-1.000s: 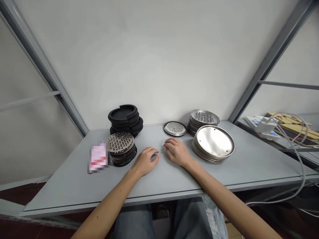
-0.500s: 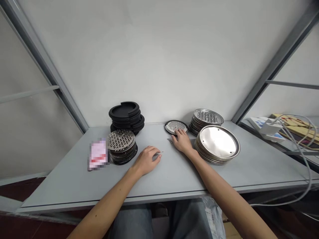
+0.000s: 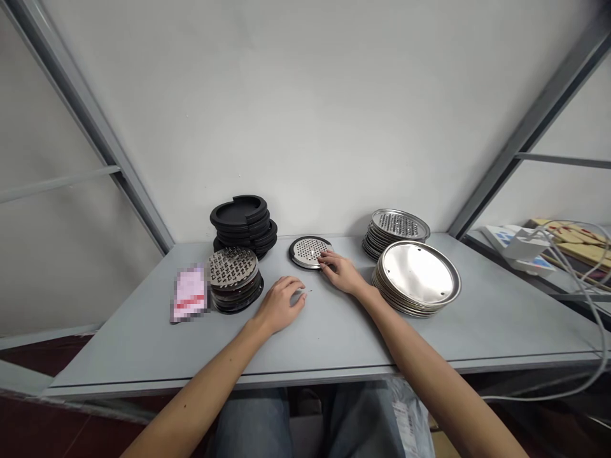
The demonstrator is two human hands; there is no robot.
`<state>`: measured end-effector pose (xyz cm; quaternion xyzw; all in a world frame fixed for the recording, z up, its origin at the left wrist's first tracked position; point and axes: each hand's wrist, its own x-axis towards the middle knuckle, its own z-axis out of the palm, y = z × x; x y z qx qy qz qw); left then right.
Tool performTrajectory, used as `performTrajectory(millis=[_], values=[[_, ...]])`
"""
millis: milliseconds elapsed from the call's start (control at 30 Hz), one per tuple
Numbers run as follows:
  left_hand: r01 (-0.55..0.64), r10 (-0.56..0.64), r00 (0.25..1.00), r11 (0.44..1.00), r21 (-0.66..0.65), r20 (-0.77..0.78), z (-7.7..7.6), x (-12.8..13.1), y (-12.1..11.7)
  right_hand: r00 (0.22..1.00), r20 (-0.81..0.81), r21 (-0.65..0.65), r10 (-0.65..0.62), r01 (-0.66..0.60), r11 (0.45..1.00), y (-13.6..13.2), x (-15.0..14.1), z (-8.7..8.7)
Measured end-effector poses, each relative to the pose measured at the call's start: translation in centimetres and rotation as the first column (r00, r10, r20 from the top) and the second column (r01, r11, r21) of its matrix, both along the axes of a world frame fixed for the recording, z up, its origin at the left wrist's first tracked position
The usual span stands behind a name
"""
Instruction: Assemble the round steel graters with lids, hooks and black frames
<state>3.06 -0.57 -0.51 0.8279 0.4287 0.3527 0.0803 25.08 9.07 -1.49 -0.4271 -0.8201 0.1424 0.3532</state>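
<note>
A round grater disc [image 3: 305, 252] with small holes and a black rim lies flat on the table near the wall. My right hand [image 3: 342, 272] grips its right edge, thumb and fingers closed at the rim. My left hand [image 3: 281, 304] rests on the table, fingers curved and thumb apart, with nothing in it. To its left stands a stack of grater discs [image 3: 233, 270] with coarse raised teeth. Behind that stack are piled black rings [image 3: 238, 213], the top one with a notch in its rim.
On the right stand a stack of shiny metal plates [image 3: 420, 273] and, behind it, framed graters [image 3: 400, 224]. A blurred pink item [image 3: 189, 292] lies at the left. White cables and a charger [image 3: 527, 245] occupy the side shelf. Metal posts [image 3: 143, 210] flank the table.
The grater disc has shifted left across the table, with my right hand moving along at its edge. My left hand has stayed nearly in place.
</note>
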Motion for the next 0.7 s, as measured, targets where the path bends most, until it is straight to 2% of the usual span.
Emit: performTrajectory(millis=[100, 233, 300, 367, 433, 467, 500, 600, 700], values=[[-0.066, 0.067, 0.998, 0.996, 0.066, -0.007, 0.2, 0.0, 0.0, 0.991, -0.046, 0.024, 0.126, -0.125, 0.992, -0.5, -0.6, 0.2], [-0.162, 0.170, 0.984, 0.978, 0.131, -0.050, 0.1, -0.2, 0.3, 0.968, -0.117, -0.042, 0.220, -0.226, 0.973, -1.3, -0.9, 0.8], [-0.190, 0.202, 0.976, 0.973, 0.129, -0.084, -0.1, -0.4, 0.4, 0.972, -0.162, -0.073, 0.171, -0.184, 0.980, -1.3, -0.5, 1.1], [-0.204, 0.218, 0.968, 0.972, 0.117, -0.123, -0.3, -0.5, 0.5, 0.982, -0.186, -0.090, 0.037, -0.054, 0.994, -1.2, 0.1, 1.3], [-0.212, 0.228, 0.960, 0.971, 0.112, -0.164, -0.5, -0.6, 0.6, 0.987, -0.144, -0.103, -0.076, 0.062, 0.993, -0.9, 0.8, 1.4], [-0.214, 0.232, 0.955, 0.970, 0.114, -0.186, -0.5, -0.6, 0.6, 0.991, -0.096, -0.107, -0.093, 0.082, 0.991, -0.7, 1.1, 1.4], [-0.215, 0.236, 0.949, 0.969, 0.118, -0.207, -0.5, -0.6, 0.6, 0.997, -0.037, -0.107, -0.071, 0.067, 0.992, -0.6, 1.4, 1.3], [-0.219, 0.246, 0.938, 0.966, 0.135, -0.244, -0.4, -0.6, 0.6, 0.988, 0.121, -0.088, 0.095, -0.085, 0.992, -0.6, 1.7, 1.0], [-0.244, 0.275, 0.935, 0.957, 0.155, -0.223, -0.3, -0.5, 0.7, 0.970, 0.167, -0.060, 0.178, -0.170, 0.984, -0.7, 1.5, 0.8]])
